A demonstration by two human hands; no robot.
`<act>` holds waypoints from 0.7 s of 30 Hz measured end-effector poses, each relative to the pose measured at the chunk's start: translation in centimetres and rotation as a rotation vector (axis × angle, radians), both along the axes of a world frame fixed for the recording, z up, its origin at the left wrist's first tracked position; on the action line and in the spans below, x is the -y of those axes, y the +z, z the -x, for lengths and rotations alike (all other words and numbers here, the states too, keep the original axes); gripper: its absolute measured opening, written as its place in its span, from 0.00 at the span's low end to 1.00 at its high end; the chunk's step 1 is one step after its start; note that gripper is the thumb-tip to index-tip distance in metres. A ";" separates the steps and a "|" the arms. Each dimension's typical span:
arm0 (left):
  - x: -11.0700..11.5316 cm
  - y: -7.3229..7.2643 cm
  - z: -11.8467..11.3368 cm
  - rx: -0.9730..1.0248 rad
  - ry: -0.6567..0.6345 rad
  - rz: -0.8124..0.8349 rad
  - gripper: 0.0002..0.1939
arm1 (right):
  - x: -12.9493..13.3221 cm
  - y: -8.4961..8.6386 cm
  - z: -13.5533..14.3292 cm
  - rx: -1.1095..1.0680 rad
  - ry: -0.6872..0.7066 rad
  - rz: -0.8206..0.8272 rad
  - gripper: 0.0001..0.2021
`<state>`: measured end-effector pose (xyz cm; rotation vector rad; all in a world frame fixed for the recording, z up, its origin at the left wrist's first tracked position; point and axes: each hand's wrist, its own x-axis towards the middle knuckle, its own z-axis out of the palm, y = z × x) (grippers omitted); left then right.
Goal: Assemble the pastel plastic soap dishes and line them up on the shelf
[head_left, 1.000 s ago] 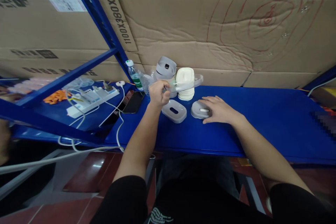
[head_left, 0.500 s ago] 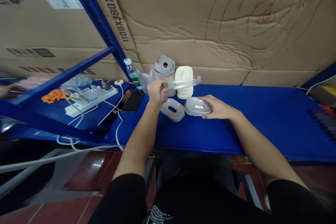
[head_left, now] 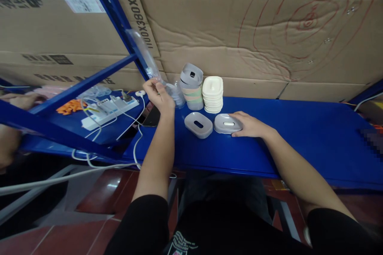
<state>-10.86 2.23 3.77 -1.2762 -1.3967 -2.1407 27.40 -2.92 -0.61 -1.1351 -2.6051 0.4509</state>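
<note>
My left hand (head_left: 158, 93) is raised at the left of the stacks, its fingers closed on a clear plastic strip (head_left: 146, 55) that sticks up and is smeared by motion. On the blue table, my right hand (head_left: 247, 124) grips the right end of a grey oval dish (head_left: 223, 126) with a cream raised piece in its middle. Beside it lies a second grey oval dish (head_left: 191, 122) with a dark slot. Behind them stand a stack of cream dishes (head_left: 213, 97) and a stack of grey, pink and green bowls (head_left: 194, 95). Clear plastic pieces (head_left: 177, 95) rest near my left wrist.
A phone (head_left: 152, 118) lies partly behind my left forearm. White cables and a power strip (head_left: 110, 113) are on the left, with orange pieces (head_left: 70, 106). A blue frame post (head_left: 115, 12) rises there. Another person's hand (head_left: 25, 99) shows at the far left.
My left hand has moved left, away from the stacks, and the plastic strip has swung from pointing right to pointing up and left. My right hand stays on the grey dish.
</note>
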 end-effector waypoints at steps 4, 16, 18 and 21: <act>-0.1 -0.2 0.9 -0.002 0.045 0.145 0.18 | 0.0 -0.1 -0.1 -0.013 0.005 -0.004 0.49; -0.4 -1.1 2.1 -0.118 0.063 0.394 0.29 | -0.1 -0.3 -0.1 0.000 0.006 -0.011 0.49; -0.6 -1.2 2.2 -0.137 0.026 0.393 0.30 | -0.1 -0.3 -0.1 -0.006 0.006 -0.013 0.49; -0.9 -1.2 2.3 -0.141 -0.036 0.362 0.28 | -0.1 -0.4 -0.1 -0.024 0.018 -0.011 0.49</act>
